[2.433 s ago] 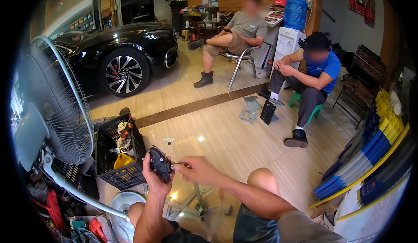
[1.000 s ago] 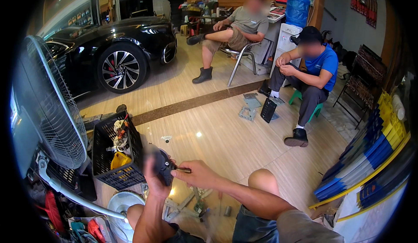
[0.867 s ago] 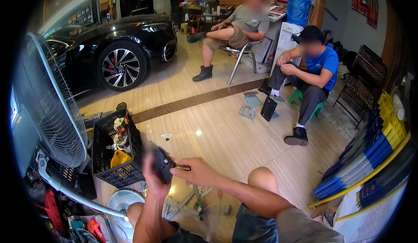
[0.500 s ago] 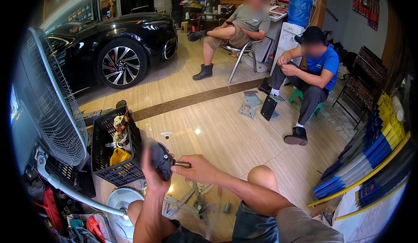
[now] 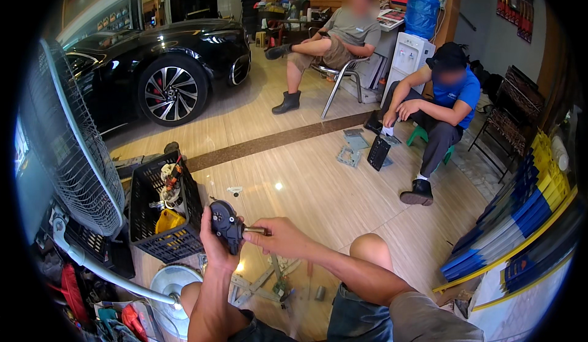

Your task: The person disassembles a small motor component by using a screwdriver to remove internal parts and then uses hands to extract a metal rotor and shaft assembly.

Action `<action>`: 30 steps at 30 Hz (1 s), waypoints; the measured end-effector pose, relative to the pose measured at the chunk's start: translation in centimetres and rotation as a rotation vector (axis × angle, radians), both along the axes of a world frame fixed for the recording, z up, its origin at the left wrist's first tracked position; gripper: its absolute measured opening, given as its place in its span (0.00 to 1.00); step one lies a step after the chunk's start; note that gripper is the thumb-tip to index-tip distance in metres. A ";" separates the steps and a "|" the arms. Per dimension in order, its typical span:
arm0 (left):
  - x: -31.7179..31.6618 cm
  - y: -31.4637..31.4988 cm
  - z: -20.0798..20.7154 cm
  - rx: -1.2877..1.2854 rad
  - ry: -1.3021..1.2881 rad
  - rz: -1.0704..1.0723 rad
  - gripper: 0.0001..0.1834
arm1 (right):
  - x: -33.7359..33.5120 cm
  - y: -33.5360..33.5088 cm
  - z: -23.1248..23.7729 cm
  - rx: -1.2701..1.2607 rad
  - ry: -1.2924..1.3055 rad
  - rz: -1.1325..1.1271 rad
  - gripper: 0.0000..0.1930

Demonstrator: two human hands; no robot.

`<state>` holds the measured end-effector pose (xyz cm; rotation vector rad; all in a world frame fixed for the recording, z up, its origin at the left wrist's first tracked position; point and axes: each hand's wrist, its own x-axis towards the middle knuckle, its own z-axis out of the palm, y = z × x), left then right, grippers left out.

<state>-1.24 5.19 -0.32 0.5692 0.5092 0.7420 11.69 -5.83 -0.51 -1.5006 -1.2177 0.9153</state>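
Note:
My left hand (image 5: 215,244) grips a black plastic gear motor housing (image 5: 228,227), round at the top and with raised ribs and a screw boss. From its right side a short shiny metal cylinder (image 5: 256,230) sticks out, and my right hand (image 5: 280,236) is closed round its outer end. Whether this metal piece is a part of the housing or a separate tool, I cannot tell. Below my hands, crossed metal arms of a scissor-like mechanism (image 5: 260,284) lie on the floor. A small grey cylinder (image 5: 320,293) stands to their right.
A black crate (image 5: 164,244) of parts stands left, beside a large fan (image 5: 92,146). Ahead are a black car (image 5: 177,54) and a person seated on a chair (image 5: 352,35). Another person in blue (image 5: 456,91) sits near flat metal plates (image 5: 349,156). A blue-yellow rack (image 5: 520,207) stands right.
The housing has turned slightly in my left hand, and its round face shows more clearly. The person in blue has leaned forward and lowered both hands toward the plates.

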 end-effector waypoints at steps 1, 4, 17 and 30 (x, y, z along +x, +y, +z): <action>0.0 0.0 0.1 -0.006 0.034 0.004 0.25 | 0.0 0.0 0.1 0.001 -0.001 -0.001 0.20; 0.0 0.1 -0.1 -0.005 0.045 0.018 0.25 | -0.1 0.0 0.3 0.006 -0.015 0.014 0.20; 0.0 0.7 -0.5 0.003 0.067 0.017 0.22 | -0.4 0.0 0.1 0.003 0.003 0.009 0.21; 0.2 0.9 -0.4 0.041 0.069 0.051 0.20 | -0.6 0.1 -0.1 0.042 -0.035 -0.004 0.21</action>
